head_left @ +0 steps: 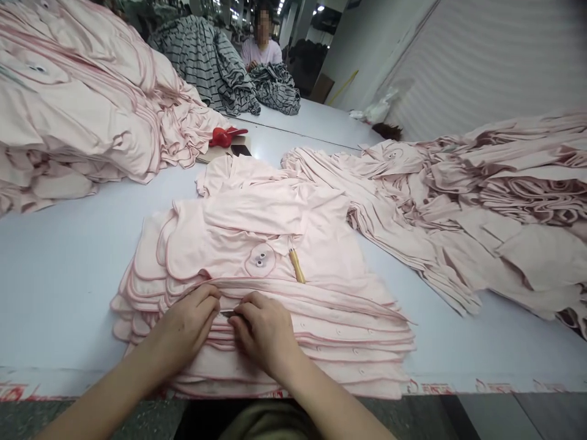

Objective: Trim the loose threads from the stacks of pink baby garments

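Observation:
A thick stack of pale pink garments [330,244] with darker pink edging lies in front of me, its near edges fanned out in layers. My left hand [195,311] is closed on the edge of one layer, fingertips pinching the cloth. Just to its right, my right hand [263,324] is closed around a small dark metal tool [227,314]. Only the pointed tip shows between the hands, so its kind is hidden. On the top garment is a round face patch [260,260]. Beside the patch lies a thin metal-tipped tool with a yellow wooden handle [297,266].
A high heap of pink garments [92,110] stands at the left, and more pink cloth [435,214] spreads at the right. Behind are a red object [222,136] and grey striped garments [206,61] on the white table [55,275]. A person [263,49] sits at the far end.

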Motion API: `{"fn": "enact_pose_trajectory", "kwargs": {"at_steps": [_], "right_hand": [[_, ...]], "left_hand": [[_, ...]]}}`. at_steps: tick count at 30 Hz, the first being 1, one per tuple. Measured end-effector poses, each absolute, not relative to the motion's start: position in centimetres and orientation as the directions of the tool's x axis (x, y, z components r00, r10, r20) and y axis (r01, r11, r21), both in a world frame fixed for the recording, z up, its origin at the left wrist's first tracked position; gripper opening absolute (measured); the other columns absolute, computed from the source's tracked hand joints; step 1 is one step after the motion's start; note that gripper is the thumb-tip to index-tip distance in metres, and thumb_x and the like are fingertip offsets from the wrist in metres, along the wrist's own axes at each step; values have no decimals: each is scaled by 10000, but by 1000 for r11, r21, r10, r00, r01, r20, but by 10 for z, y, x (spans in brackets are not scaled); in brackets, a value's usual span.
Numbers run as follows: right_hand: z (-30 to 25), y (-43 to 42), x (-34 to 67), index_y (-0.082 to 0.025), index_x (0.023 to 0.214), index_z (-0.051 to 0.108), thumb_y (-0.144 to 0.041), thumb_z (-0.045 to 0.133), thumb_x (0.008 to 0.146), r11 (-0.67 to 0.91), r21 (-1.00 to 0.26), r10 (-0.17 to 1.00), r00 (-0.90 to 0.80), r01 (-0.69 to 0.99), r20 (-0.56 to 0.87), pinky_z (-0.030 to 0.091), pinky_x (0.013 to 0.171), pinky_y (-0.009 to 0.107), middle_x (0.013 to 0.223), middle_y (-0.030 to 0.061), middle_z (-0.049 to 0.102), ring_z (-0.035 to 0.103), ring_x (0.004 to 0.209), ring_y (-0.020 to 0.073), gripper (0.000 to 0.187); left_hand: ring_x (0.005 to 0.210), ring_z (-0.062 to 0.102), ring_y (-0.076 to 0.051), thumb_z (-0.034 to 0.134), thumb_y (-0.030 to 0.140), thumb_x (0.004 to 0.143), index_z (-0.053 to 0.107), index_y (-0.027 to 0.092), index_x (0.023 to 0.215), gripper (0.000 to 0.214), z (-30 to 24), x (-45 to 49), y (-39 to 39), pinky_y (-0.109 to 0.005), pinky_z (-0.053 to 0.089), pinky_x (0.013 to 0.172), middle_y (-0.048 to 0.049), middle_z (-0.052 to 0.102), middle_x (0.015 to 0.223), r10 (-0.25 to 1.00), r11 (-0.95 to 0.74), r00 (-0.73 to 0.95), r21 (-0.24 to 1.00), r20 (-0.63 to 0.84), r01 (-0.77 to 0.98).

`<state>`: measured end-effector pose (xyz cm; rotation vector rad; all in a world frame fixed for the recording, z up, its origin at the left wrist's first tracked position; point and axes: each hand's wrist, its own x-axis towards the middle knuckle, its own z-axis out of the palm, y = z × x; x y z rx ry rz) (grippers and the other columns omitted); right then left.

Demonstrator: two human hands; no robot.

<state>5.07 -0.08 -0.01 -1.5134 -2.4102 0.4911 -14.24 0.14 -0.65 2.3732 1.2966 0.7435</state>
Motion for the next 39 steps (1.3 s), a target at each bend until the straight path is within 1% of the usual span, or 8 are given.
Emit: {"fn": "enact_pose_trajectory", "kwargs": {"at_steps": [5,8,13,17,23,31,34,39], "right_hand": [[4,-9,91,-222,921,689,-270,626,908,316,-424,948,-301,849,104,412,703,282,931,32,676,639,831,191,80],[5,-17,118,-222,948,681,-241,628,903,284,-446,959,-257,849,122,422,704,287,925,33,676,643,826,195,73],[5,-25,127,-225,959,686,-229,658,883,305,-474,952,-278,826,128,436,747,299,947,30,673,632,851,193,81],[5,-27,123,-221,910,693,-228,679,866,307,-460,951,-281,833,126,431,737,308,946,30,672,621,834,195,47],[1,-27,116,-211,850,684,-234,655,884,332,-446,943,-291,831,159,417,703,310,876,23,666,597,775,181,50],[-4,-39,178,-208,1000,669,-289,559,953,198,-463,959,-74,864,272,448,752,314,986,64,689,638,873,204,144],[-4,-45,203,-223,979,681,-297,559,958,144,-467,969,-29,872,244,447,711,293,950,43,694,646,838,188,144],[0,-48,200,-233,940,689,-273,659,900,147,-481,983,-72,864,170,440,729,287,938,19,684,638,826,174,64]], "left_hand": [[852,627,-146,378,255,970,560,240,924,188,0,-141,-3,-255,497,748,0,646,889,897,-441,332,586,291,680],[791,637,-136,419,280,959,580,258,931,165,1,-131,-5,-237,494,703,26,660,848,890,-454,375,590,260,668],[830,655,-162,430,244,941,619,243,908,191,-2,-100,-4,-273,510,738,-1,691,900,838,-544,449,517,309,660],[828,655,-178,422,224,935,630,231,890,214,-1,-84,-5,-309,513,727,-23,684,928,828,-561,481,468,290,683],[823,653,-170,429,238,938,628,230,878,208,-1,-80,-4,-297,515,718,-26,668,909,841,-539,466,486,274,688],[897,664,-164,443,242,943,620,234,1017,192,-2,-63,1,-274,530,788,-26,688,976,818,-574,476,499,321,650],[882,667,-169,452,238,934,635,239,988,191,-4,-42,5,-278,536,771,-28,689,974,798,-600,512,512,319,615],[847,661,-174,439,196,914,643,223,973,214,-7,-8,11,-288,543,743,-48,676,963,755,-638,587,538,293,551]]}}
